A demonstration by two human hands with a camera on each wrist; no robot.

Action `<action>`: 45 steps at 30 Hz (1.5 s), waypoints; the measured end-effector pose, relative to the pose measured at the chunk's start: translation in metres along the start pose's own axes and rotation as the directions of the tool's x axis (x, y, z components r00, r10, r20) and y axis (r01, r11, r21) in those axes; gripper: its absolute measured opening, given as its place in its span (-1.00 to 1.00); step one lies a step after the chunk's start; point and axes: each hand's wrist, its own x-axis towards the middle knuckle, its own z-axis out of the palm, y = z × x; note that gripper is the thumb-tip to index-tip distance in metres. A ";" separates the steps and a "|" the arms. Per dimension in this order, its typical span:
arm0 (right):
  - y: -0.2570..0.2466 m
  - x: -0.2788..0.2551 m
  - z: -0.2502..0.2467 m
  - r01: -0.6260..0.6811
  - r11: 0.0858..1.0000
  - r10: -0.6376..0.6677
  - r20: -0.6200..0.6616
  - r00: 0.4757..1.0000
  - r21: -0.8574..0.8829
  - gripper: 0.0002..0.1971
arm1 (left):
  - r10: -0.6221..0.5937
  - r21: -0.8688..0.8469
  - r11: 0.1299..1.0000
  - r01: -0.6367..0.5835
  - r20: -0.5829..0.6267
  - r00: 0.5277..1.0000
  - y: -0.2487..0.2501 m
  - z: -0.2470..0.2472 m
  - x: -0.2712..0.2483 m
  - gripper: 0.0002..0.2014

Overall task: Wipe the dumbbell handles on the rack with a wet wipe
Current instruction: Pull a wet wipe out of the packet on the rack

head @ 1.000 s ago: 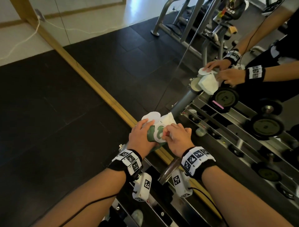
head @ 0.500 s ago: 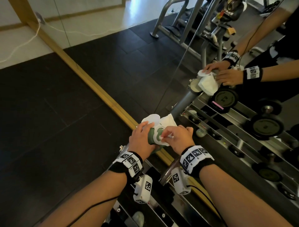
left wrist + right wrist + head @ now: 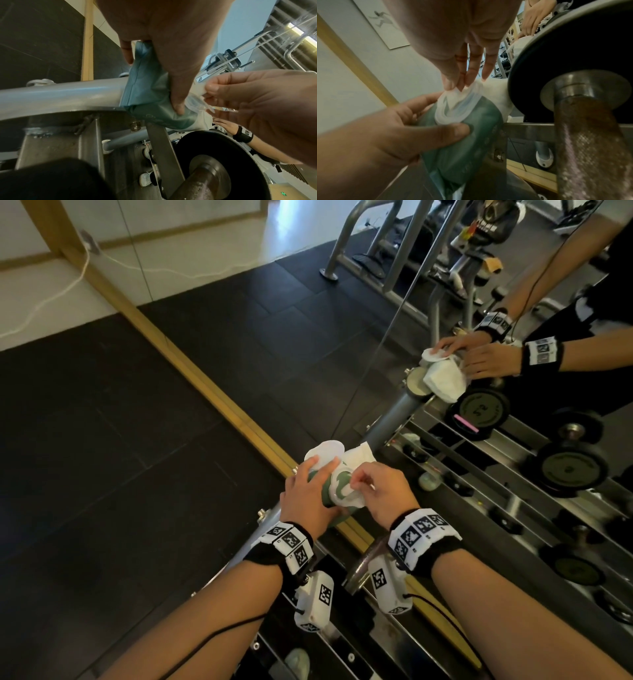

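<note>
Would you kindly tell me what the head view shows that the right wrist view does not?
Only the head view shows both wristbands, the dark floor tiles and the mirror's reflection of the dumbbell rack. Only the right wrist view shows a knurled dumbbell handle up close. Both show the left hand holding the green wipe pack while the right hand pinches a wipe.

Dark rubber floor tiles (image 3: 120,474) cover the gym floor, meeting a pale floor (image 3: 41,289) at the far left, where a white cable (image 3: 51,296) trails. A wood-framed mirror (image 3: 342,320) stands along the wall, its wooden bottom edge (image 3: 212,398) running diagonally. Grey metal machine frames (image 3: 346,237) show in the reflection. A running-figure picture (image 3: 385,24) hangs on a light wall.
</note>
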 end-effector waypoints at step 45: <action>-0.015 -0.018 -0.030 -0.122 0.884 0.150 -0.026 0.988 0.451 -0.69 | -0.029 -0.548 0.833 0.083 0.106 0.994 0.039 -0.059 0.004 -0.58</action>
